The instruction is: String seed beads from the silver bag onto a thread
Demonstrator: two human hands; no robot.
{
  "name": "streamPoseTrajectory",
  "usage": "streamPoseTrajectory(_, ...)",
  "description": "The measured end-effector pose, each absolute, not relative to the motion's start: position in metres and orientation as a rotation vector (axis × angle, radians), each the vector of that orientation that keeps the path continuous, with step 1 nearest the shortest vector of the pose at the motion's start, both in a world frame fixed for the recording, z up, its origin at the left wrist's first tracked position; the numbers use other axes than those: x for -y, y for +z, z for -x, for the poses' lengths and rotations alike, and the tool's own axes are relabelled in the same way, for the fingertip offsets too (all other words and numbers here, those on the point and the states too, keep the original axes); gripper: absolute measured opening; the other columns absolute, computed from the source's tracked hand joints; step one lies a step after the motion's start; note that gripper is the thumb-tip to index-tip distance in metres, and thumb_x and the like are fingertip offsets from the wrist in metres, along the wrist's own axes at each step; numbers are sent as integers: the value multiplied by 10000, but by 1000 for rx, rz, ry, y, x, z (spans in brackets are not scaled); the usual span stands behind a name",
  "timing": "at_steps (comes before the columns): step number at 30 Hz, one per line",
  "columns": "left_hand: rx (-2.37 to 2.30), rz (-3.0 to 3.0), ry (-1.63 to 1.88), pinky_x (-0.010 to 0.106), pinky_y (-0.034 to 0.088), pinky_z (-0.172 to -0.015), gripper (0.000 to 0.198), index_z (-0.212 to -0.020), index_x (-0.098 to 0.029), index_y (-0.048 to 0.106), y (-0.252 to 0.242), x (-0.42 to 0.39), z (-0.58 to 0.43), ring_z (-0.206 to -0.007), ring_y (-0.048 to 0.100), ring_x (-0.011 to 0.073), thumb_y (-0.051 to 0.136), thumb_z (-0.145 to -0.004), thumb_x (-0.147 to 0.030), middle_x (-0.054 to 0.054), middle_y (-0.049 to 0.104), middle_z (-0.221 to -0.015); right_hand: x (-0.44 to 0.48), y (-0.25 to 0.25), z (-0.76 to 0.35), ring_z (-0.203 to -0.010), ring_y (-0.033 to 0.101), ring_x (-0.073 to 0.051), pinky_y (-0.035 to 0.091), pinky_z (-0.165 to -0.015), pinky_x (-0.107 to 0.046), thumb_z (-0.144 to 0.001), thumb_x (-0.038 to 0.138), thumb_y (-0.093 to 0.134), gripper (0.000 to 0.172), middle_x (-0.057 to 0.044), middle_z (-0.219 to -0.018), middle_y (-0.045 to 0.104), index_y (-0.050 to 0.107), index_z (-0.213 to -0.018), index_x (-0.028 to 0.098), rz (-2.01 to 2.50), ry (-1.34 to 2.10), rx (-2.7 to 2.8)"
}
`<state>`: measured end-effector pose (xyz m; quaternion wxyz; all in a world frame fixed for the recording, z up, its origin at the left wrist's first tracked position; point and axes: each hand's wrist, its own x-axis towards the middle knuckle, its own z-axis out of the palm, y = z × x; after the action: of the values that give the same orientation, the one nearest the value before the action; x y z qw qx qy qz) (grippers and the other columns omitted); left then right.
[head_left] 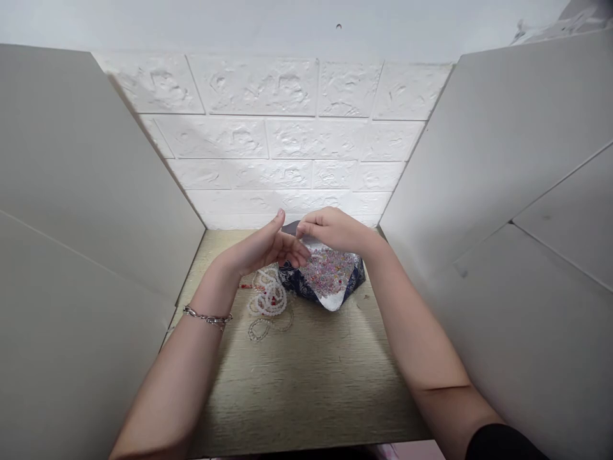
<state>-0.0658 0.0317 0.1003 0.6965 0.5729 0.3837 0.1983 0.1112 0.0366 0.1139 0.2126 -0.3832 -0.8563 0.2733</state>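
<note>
Pink-and-clear beads [330, 269] fill a pouch [299, 285], seemingly folded open for easy reach, far across the tabletop [306, 377]. Above it, my left hand [265, 249] spreads empty. My right hand [335, 231] is pinched closed, on what I cannot tell.

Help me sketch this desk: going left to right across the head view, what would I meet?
In order: left grey panel → bracelet → white bead strands → open bag of beads → right grey panel. The left hand and right hand overlap the strands and bag, so they are left out.
</note>
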Motion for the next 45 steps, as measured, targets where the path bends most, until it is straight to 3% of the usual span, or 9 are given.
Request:
streamPoseTrajectory(3,-736,-1207,603,301,392,-658,846,-867,-114,689,105,-29,72,-619,553,172,72,-751,-683,104,652,-654,-39,111,-110,-667,494,-104,344,-631,-240,-809,298,353,314,-19,-718,603,608,-704,145,1146,663,2370)
streamPoseTrajectory(8,-768,-1240,903,296,377,-772,805,-1143,-135,565,105,-30,69,-944,541,207,89,-767,-664,104,648,-987,-31,112,-106,-744,522,-114,353,-667,-236,-776,265,406,254,-15,-839,628,645,-784,180,1088,810,2516)
streamPoseTrajectory(16,-748,-1338,403,293,380,-618,802,-633,-126,671,100,-31,76,-577,523,162,124,-738,-703,97,626,-598,-39,109,-111,-679,496,-104,338,-622,-232,-775,252,390,246,-19,-738,611,608,-721,153,1143,722,2452)
streamPoseTrajectory(19,-665,-1201,756,310,387,-755,838,-890,-131,676,101,-31,76,-846,574,211,100,-724,-717,115,668,-887,-38,106,-109,-722,512,-122,348,-636,-242,-774,223,380,249,-32,-838,625,623,-771,169,1163,805,2502)
streamPoseTrajectory(23,-797,-1233,952,327,326,-889,772,-1201,-126,514,99,-33,63,-1189,397,252,142,-777,-654,105,506,-1262,-28,109,-106,-776,534,-136,357,-661,-248,-767,175,371,264,-53,-925,627,633,-798,168,1200,752,2542)
streamPoseTrajectory(29,-916,-1475,507,305,368,-705,760,-941,-132,661,96,-32,61,-860,550,218,96,-800,-621,112,663,-935,-27,119,-112,-678,520,-105,350,-603,-231,-760,199,383,247,-24,-785,636,626,-764,155,1104,734,2507)
streamPoseTrajectory(35,-681,-1370,343,281,376,-591,816,-644,-118,668,106,-25,79,-561,515,154,119,-726,-717,92,610,-581,-32,121,-118,-712,524,-91,352,-647,-218,-752,252,450,229,-5,-788,639,652,-786,150,1040,817,2415)
streamPoseTrajectory(41,-690,-1202,1009,286,394,-728,828,-1075,-128,603,116,-21,68,-960,536,208,47,-772,-660,105,633,-1011,-22,125,-113,-603,452,-77,323,-594,-221,-758,272,452,237,7,-664,575,636,-711,132,1014,877,2579)
streamPoseTrajectory(45,-924,-1468,726,286,381,-714,735,-1032,-119,629,111,-21,58,-935,532,214,138,-806,-617,110,651,-970,-20,129,-113,-603,456,-80,316,-582,-219,-779,279,409,270,1,-657,566,628,-712,136,1042,759,2476)
